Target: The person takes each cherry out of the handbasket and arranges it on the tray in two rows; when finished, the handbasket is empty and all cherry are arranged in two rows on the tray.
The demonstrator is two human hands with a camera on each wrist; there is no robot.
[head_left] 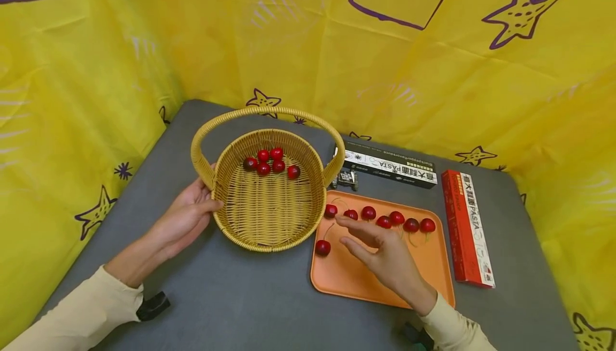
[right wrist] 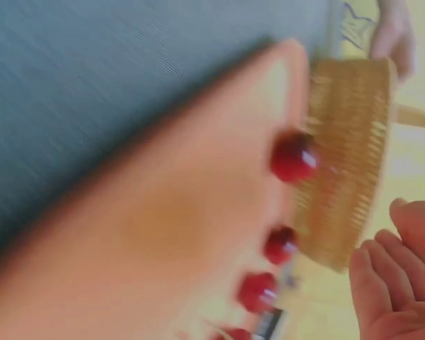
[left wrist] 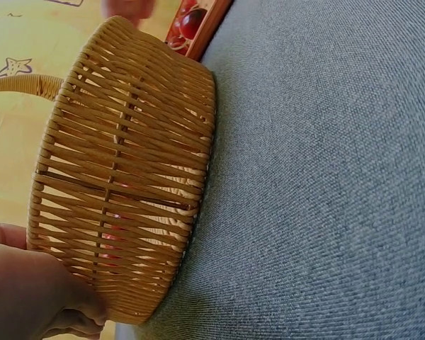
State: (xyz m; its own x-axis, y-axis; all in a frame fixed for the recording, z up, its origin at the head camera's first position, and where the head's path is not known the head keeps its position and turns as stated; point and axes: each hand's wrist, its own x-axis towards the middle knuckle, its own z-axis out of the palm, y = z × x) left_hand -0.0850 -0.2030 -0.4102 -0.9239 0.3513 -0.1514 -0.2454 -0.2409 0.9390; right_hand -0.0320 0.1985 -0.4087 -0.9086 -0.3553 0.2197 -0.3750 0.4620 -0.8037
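My left hand (head_left: pixel 185 220) grips the left side of a round wicker basket (head_left: pixel 264 212), its thumb over the rim. Several red cherries (head_left: pixel 263 168) sit together toward the back of the basket. The basket stands on the grey tabletop, its arched handle upright. Over an orange tray (head_left: pixel 344 276) hovers my right hand (head_left: pixel 387 254), fingers loosely extended, thumb apart, nothing held. A row of cherries (head_left: pixel 368 212) with stems lies along the tray's far side, partly behind the fingers. One separate cherry (head_left: pixel 323 248) rests near the tray's left edge; it also shows in the right wrist view.
Behind the tray lies a black-and-white pasta box (head_left: pixel 385 163), with a small dark wheeled object (head_left: pixel 346 178) in front of its left end. A red-and-white pasta box (head_left: pixel 468 228) lies right of the tray. Yellow patterned cloth (head_left: pixel 298 46) surrounds the table's back and sides.
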